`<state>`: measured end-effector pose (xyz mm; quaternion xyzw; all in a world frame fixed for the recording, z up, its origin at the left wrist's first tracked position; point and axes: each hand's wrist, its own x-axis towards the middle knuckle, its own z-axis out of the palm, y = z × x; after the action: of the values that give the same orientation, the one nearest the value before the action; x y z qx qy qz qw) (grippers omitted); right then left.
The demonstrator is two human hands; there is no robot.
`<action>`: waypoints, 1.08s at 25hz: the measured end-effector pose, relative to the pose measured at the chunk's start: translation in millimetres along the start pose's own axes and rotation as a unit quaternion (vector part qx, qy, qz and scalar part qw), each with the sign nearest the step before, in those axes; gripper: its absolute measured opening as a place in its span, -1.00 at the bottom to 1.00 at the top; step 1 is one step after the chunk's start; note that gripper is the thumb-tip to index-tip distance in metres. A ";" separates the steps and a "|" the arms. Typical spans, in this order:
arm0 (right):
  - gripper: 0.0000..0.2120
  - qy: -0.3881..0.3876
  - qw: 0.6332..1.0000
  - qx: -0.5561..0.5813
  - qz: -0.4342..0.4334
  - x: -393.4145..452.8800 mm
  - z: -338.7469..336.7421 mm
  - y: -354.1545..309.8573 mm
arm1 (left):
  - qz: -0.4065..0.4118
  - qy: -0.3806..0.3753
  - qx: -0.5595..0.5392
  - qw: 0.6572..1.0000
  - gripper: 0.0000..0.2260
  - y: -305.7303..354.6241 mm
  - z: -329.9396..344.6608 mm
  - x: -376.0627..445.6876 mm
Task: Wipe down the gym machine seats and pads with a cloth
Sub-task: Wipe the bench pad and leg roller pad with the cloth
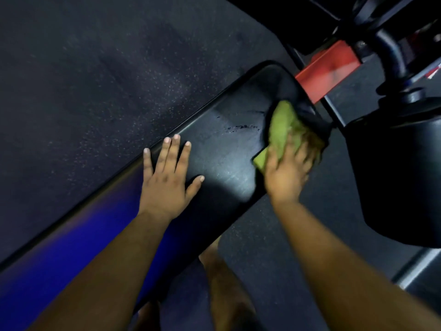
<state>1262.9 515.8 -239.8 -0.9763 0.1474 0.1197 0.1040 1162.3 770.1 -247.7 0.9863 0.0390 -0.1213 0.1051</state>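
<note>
We are in the middle of the wiping; the long pad [214, 149] lies diagonally under us, black with a blue sheen on its near part; we cannot tell from here how much of it is already clean. Near its far end there are dark smears [243, 127] on the surface, just beside the cloth [279, 130], so we judge this part is not finished; the near part of the pad shows no marks that we can see, but the light there is poor. A second black pad [391, 177] stands at the right, apart from the first one, and nothing touches it; we think it is left for later, like any other seats of the machine that are out of view.

Our right hand [288, 168] is on the green cloth at the right edge of the pad, close to its far end; the fingers [305, 151] are blurred, and they seem to lie over the cloth and press it down, a little curled, though we cannot say how tightly. The forearm comes in from the lower right, almost straight.

Our left hand [167, 177] rests flat on the pad near its left edge, fingers straight and spread, thumb out to the side, holding nothing; it looks like a support while the other hand works.

Beyond the pad there is a red plate [327, 70] on the dark frame [391, 51]; the floor [95, 80] is dark and speckled.
</note>
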 end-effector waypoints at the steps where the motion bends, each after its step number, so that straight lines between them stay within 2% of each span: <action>1: -0.32 -0.017 0.998 -0.046 -0.047 -36.6 6.3 -9.6 | -0.005 0.002 0.004 1.000 -0.27 1.9 0.9 3.9; 3: -0.32 -0.058 0.975 -0.113 -0.183 -98.1 12.4 -18.3 | -0.008 0.011 0.006 1.000 -0.26 2.6 2.6 3.8; 4: -0.32 -0.081 0.957 -0.125 -0.248 -98.8 13.6 -19.7 | -0.006 0.018 0.005 1.000 -0.25 2.5 3.8 3.7; 5: -0.31 -0.104 0.939 -0.129 -0.301 -75.9 9.9 -23.0 | -0.006 0.022 0.005 1.000 -0.25 2.6 4.8 3.7; 7: -0.30 -0.085 0.910 -0.170 -0.369 -7.3 -2.3 -32.3 | -0.008 0.018 0.013 1.000 -0.24 3.3 5.3 5.5; 9: -0.33 -0.061 0.906 -0.197 -0.369 58.6 -15.2 -43.5 | -0.011 0.013 0.017 1.000 -0.24 5.0 5.0 7.6; 11: -0.35 -0.055 0.937 -0.158 -0.307 96.8 -19.8 -53.9 | -0.010 0.014 0.020 1.000 -0.24 5.7 3.8 8.0; 13: -0.37 -0.017 0.964 -0.132 -0.229 93.9 -12.7 -67.3 | -0.007 0.014 0.021 1.000 -0.24 5.6 4.2 8.5; 15: -0.35 0.005 0.966 -0.134 -0.222 65.5 -5.4 -83.3 | -0.011 0.015 0.021 1.000 -0.23 6.1 4.0 8.2; 16: -0.34 -0.001 0.951 -0.142 -0.275 48.2 -0.1 -90.7 | -0.012 0.019 0.022 1.000 -0.23 6.0 3.7 8.3; 18: -0.35 -0.054 0.884 -0.171 -0.431 28.4 4.3 -103.2 | -0.009 0.023 0.023 0.999 -0.23 5.0 5.0 8.8; 19: -0.36 -0.078 0.855 -0.178 -0.480 38.3 2.5 -108.8 | -0.007 0.024 0.023 0.999 -0.24 4.5 5.9 8.8; 20: -0.37 -0.087 0.843 -0.183 -0.497 58.6 -0.8 -114.6 | -0.008 0.025 0.022 0.999 -0.24 4.0 6.1 8.5; 21: -0.39 -0.090 0.852 -0.193 -0.478 81.7 -4.8 -117.5 | -0.008 0.024 0.021 0.999 -0.23 4.0 6.5 8.7; 22: -0.41 -0.085 0.879 -0.198 -0.425 105.8 -9.2 -116.3 | -0.008 0.022 0.020 1.000 -0.23 3.7 6.7 8.6; 24: -0.43 -0.058 0.951 -0.157 -0.260 145.4 -21.6 -98.4 | -0.007 0.017 0.016 1.000 -0.23 2.9 5.8 8.1; 25: -0.42 -0.043 0.974 -0.123 -0.185 154.3 -27.9 -81.4 | -0.007 0.015 0.014 1.000 -0.23 3.0 4.9 8.1; 27: -0.40 -0.016 0.996 -0.057 -0.071 142.6 -37.9 -46.5 | -0.006 0.008 0.015 1.000 -0.23 5.2 3.6 8.2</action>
<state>1417.5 512.7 -233.7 -0.9867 0.0685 0.1353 0.0590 1170.0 764.7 -252.2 0.9883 0.0445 -0.1148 0.0895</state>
